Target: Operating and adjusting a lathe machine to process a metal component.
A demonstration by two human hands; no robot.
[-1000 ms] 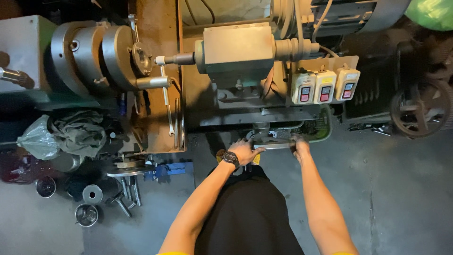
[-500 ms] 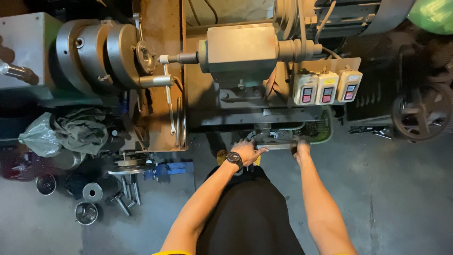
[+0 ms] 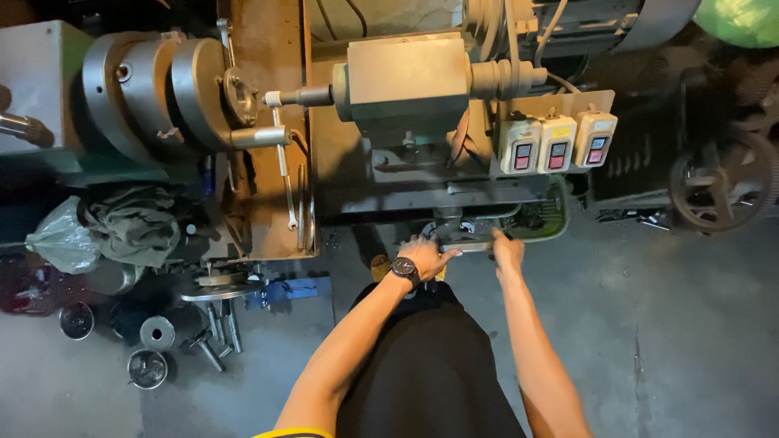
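Both hands on a metal handle at the near edge of a lathe.

The left hand [image 3: 428, 258], a black watch [image 3: 404, 269] on its wrist, lies over the left end of the handle [image 3: 469, 242], fingers curled loosely on it; the right hand [image 3: 508, 251] closes round the right end; whether either grips tightly I cannot tell; the handle sits just near of the lathe bed [image 3: 430, 195], below the grey tailstock [image 3: 410, 81]; three switch boxes [image 3: 557, 144] hang right of it; the chuck [image 3: 174, 93] is far left; a wrench [image 3: 284, 174] lies on the rusty tray [image 3: 264, 122]; round metal parts [image 3: 150, 345] rest on the floor, near left.
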